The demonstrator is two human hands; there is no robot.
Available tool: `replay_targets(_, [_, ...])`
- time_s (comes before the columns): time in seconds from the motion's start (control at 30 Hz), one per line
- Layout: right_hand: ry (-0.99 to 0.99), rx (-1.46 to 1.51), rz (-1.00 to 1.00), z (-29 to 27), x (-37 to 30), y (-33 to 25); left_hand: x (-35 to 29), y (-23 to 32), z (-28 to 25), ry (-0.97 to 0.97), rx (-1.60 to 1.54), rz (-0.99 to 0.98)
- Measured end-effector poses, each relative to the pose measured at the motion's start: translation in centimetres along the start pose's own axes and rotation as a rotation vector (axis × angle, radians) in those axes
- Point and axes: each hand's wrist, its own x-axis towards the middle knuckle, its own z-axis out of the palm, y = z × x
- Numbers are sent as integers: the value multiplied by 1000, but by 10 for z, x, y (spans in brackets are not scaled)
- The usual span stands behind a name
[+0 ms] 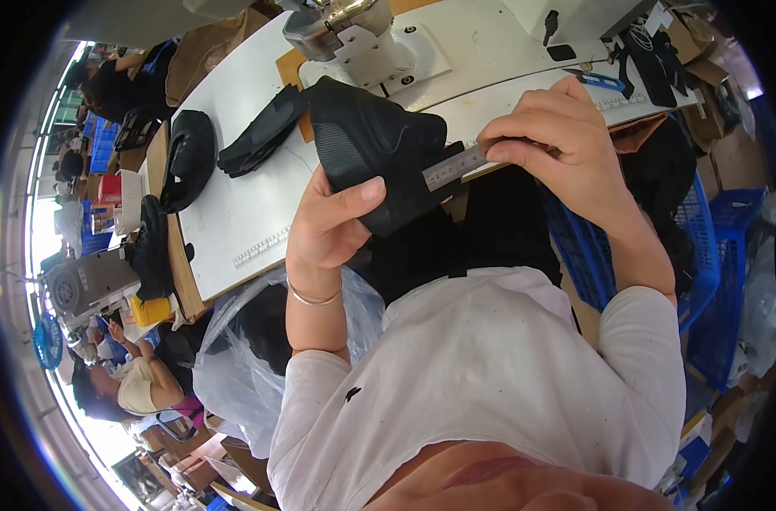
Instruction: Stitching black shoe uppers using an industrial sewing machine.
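Note:
My left hand (332, 217) is closed on a black shoe upper (366, 136), its thumb pressed on the near side. The upper has a textured mesh panel and is tilted above the table's front edge. My right hand (566, 140) pinches one end of a short steel ruler (453, 169) between thumb and fingers. The ruler's other end lies against the open edge of the upper. Left of it, more black shoe uppers, a stacked bunch (264, 132) and a single one (189, 162), rest on the white table (234, 209).
A sewing machine (349, 43) stands at the table's back. Blue thread snips (599, 81) lie at the far right. A clear plastic bag (247, 358) hangs at the front left, and blue crates (718, 281) stand to the right. Another person (149, 383) sits at the left.

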Motion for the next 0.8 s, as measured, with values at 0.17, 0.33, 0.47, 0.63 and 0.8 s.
replay_targets(0.17, [-37,5,6,1,0,1,0,-1,-2,-22,-59,19])
replay_targets(0.33, [-27,14,-7,-1,-1,1,-1,1,-4,-46,-79,7])
replay_targets(0.47, [-27,22,-5,1,0,0,-2,0,-5,-32,-105,22])
replay_targets(0.63, [-26,31,16,1,-2,-4,-4,-1,-6,-58,-115,2])
replay_targets(0.8, [-39,-15,23,-3,-2,-8,-5,-2,-10,-72,-140,-6])
